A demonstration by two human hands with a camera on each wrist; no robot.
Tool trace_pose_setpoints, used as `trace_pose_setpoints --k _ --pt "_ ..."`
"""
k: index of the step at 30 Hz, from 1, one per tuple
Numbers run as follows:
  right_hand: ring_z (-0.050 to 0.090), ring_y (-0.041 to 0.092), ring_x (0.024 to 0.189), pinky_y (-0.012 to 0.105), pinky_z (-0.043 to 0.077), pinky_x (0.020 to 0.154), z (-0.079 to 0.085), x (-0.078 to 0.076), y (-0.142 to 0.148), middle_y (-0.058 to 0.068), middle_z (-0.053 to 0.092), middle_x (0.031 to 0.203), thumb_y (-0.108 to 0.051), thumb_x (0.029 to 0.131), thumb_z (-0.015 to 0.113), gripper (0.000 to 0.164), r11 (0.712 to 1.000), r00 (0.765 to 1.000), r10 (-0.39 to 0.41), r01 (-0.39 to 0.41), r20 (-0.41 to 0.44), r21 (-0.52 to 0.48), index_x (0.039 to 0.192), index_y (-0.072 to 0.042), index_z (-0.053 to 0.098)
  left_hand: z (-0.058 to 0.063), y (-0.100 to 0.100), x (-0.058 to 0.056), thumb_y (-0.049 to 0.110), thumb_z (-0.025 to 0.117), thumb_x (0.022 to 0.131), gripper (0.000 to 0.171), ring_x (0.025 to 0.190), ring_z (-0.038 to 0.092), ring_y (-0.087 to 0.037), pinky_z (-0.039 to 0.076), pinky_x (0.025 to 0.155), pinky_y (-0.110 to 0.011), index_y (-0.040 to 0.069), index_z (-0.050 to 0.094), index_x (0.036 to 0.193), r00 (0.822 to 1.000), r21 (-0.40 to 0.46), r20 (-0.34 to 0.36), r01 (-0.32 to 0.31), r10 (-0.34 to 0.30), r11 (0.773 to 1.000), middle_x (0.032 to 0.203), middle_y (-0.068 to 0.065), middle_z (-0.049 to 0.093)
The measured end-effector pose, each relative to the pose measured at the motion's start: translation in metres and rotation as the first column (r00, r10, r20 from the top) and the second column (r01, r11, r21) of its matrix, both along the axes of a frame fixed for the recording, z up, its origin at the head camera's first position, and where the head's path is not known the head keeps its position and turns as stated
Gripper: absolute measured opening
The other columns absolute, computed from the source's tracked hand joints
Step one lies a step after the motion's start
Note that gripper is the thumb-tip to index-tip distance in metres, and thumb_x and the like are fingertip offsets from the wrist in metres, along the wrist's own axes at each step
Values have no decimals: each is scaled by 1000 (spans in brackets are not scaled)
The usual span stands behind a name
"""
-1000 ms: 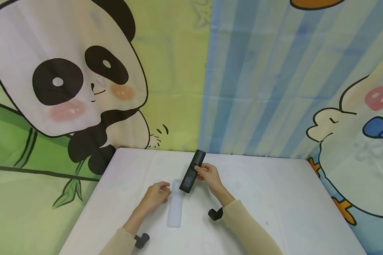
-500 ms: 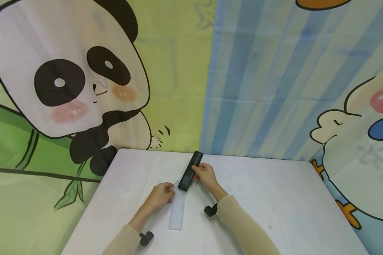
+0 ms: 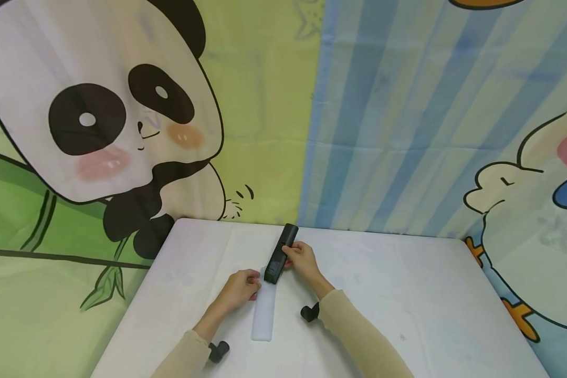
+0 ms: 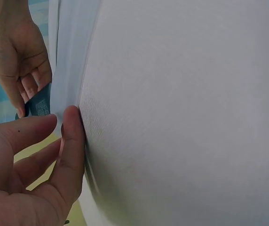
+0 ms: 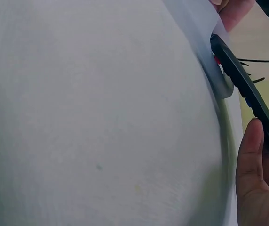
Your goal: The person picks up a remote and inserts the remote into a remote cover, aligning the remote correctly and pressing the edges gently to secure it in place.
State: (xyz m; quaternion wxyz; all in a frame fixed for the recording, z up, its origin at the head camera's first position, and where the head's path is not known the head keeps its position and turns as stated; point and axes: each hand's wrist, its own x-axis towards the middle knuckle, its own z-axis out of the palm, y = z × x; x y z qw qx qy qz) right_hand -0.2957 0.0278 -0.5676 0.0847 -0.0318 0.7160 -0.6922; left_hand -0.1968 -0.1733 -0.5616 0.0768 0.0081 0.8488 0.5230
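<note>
A black remote control point(image 3: 277, 260) slants over the table, its labelled back facing up. My right hand point(image 3: 306, 261) pinches it by the side near its middle, thumb on top. In the right wrist view its buttons face down, and the remote's near end point(image 5: 221, 52) overlaps the mouth of a translucent sleeve. That long, pale sleeve point(image 3: 263, 317) lies lengthwise on the white table. My left hand point(image 3: 240, 287) is at the sleeve's far end; in the left wrist view thumb and forefinger pinch the sleeve's edge point(image 4: 69, 52).
The white table point(image 3: 382, 294) runs back to a cloth wall printed with a panda point(image 3: 108, 121) and blue stripes. A black device point(image 3: 219, 352) sits at the left wrist, another black device point(image 3: 310, 312) at the right. Beige sleeves cover both forearms.
The remote has come slightly left and down in the head view, its lower end now over the sleeve's far end. My left hand has shifted slightly right along with the sleeve.
</note>
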Motion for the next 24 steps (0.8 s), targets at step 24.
trace_pose_setpoints --k 24 --pt "60 17 59 33 57 58 -7 4 -13 15 71 87 -11 98 66 26 995 996 89 -89 -5 -39 109 10 59 0 2 -6 1 59 98 32 69 63 -17 58 59 -30 -11 60 127 999 3 19 39 -39 999 88 -12 65"
